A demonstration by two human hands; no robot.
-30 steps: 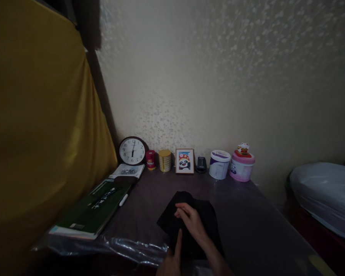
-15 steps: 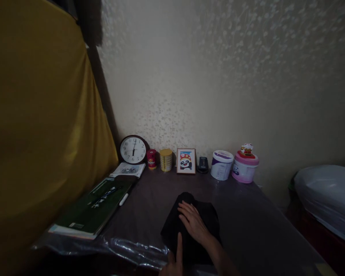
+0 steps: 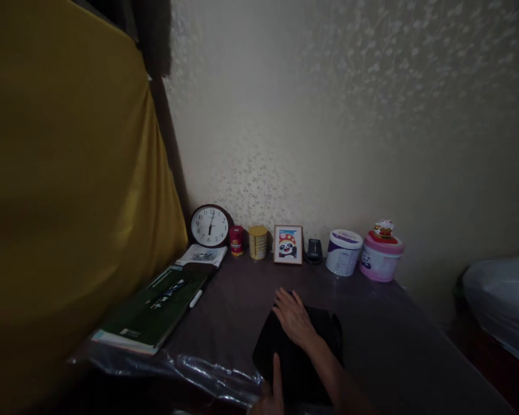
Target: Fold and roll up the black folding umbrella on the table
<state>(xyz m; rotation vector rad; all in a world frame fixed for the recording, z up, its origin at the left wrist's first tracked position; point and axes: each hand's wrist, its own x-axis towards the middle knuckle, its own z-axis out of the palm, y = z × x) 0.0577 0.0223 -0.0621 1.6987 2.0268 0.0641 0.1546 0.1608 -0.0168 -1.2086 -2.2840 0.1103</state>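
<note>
a: at the table (image 3: 393, 340), the right hand (image 3: 294, 320) lies flat on the far end of the black cloth (image 3: 300, 363), fingers spread, gripping nothing.
b: and a second ago?
a: it sat mid-cloth with fingers curled. the cloth now lies flatter, by the table's front edge.
b: the left hand (image 3: 273, 397)?
a: one finger rests on the cloth's near end, as before. the rest is cut off, so its grip is unclear.

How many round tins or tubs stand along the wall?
4: a red tin and a gold tin right of the clock, a white tub and a pink tub at the row's right end.
</note>
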